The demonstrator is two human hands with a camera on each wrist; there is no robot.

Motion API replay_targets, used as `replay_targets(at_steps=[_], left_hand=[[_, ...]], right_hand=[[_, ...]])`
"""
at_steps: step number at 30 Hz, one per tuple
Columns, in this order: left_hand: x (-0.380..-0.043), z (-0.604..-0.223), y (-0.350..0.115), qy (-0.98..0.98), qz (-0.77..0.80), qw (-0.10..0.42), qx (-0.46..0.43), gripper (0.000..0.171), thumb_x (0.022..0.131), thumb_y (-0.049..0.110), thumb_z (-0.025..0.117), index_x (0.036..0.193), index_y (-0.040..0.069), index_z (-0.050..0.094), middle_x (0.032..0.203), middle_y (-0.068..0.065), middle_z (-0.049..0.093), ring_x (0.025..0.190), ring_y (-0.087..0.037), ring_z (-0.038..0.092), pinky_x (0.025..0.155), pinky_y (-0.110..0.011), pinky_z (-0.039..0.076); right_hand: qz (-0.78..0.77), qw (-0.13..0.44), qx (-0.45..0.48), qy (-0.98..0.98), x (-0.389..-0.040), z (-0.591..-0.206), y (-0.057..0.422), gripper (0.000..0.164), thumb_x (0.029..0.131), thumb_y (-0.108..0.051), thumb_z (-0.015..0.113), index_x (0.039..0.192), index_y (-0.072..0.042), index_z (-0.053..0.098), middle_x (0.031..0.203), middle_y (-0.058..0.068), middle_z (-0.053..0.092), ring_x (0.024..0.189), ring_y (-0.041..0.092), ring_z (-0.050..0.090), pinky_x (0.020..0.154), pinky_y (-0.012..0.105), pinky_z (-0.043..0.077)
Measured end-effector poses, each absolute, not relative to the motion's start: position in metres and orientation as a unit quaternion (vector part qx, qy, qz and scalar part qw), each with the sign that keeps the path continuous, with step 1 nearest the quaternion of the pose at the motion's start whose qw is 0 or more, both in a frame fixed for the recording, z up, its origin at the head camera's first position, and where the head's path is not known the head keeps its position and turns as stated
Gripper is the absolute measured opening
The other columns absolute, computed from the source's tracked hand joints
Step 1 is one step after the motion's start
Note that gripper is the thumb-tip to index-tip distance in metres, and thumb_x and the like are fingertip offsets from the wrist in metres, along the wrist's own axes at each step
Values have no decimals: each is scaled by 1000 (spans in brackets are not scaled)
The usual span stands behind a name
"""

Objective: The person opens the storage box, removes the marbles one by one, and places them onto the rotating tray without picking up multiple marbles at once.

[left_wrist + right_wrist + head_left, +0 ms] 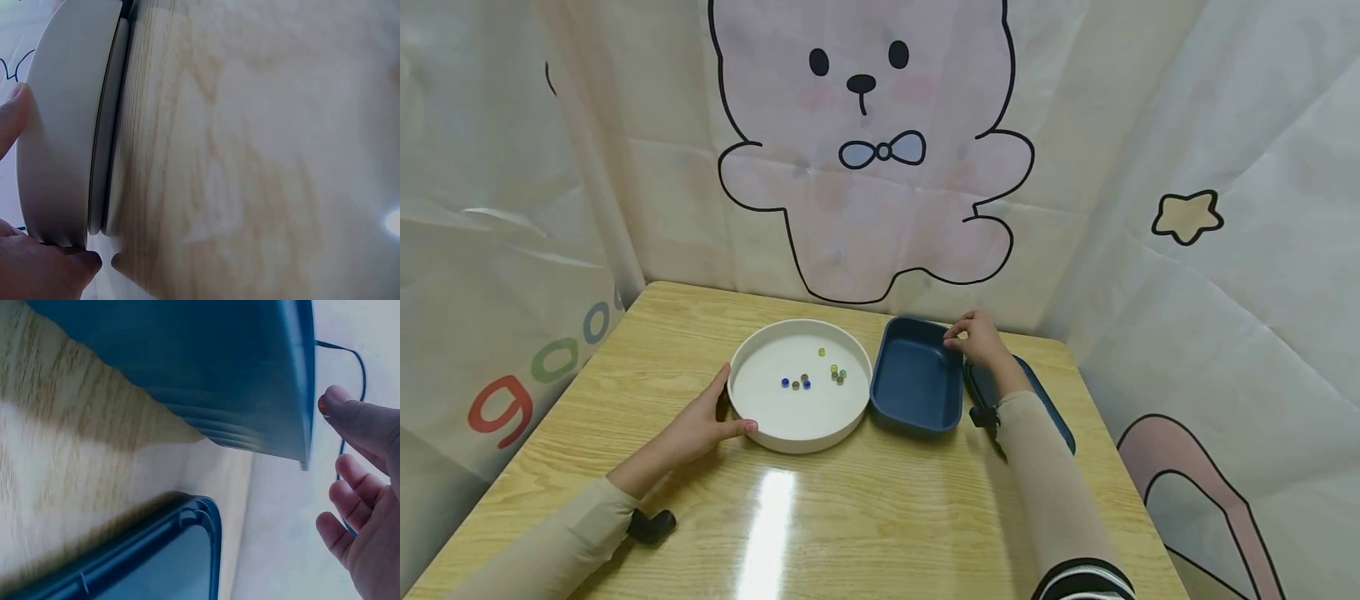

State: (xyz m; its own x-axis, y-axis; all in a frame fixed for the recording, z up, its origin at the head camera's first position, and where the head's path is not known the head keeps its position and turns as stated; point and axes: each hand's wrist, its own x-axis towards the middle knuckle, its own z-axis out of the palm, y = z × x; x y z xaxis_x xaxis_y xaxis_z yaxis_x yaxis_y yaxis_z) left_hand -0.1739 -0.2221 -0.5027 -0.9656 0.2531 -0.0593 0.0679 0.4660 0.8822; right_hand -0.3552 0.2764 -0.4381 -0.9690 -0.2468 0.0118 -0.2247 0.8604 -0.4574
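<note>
A round white tray (801, 440) holds several small glass marbles (807, 384), some blue, some brownish and some yellow-green. My left hand (700, 423) grips the tray's left side, the thumb near the front rim and the fingers around the outer wall; the left wrist view shows the tray's side wall (62, 125) close up. Over the far right corner of a deep blue rectangular container (917, 392) is my right hand (981, 340). Between its thumb and forefinger it pinches a small orange-brown marble (322, 405), mostly covered by the fingertips. The other fingers are loosely bent.
Right of the container lies a dark blue lid (1051, 404), partly under my right forearm. The container stands against the tray's right side. A wooden table (865, 517) bears everything, with a printed curtain (662, 167) behind and at both sides.
</note>
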Motion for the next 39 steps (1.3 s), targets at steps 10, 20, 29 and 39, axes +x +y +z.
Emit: replay_targets(at_steps=[10,20,29,39], left_hand=[[-175,-501,-222,855,503,90,94,125,88,35,82,163,5,-13,170,-24,-6,156,-46,1,122,-66,12],[-175,-500,-221,856,500,91,97,125,88,34,83,162,4,-13,169,-25,-6,155,-47,1,121,-67,12],[-174,-500,-221,857,498,94,95,127,87,37,83,162,1,-13,169,-26,-8,155,-48,0,121,-67,12],[-174,-500,-221,858,496,94,93,125,88,37,82,162,5,-14,170,-24,-7,156,-47,2,121,-66,14]], right_hand=[[-286,3,-146,947,-343,-417,282,19,99,-18,71,109,-4,77,119,16,53,112,35,47,99,55,41],[-337,-14,-175,925,-332,-397,268,23,98,-24,72,111,-5,76,117,14,57,107,30,50,94,50,45],[-363,-18,-201,910,-330,-391,237,20,95,-26,76,108,-11,79,114,9,62,101,25,53,88,42,46],[-393,8,-213,895,-329,-386,194,23,95,-25,75,111,-8,79,115,8,60,95,26,49,84,39,44]])
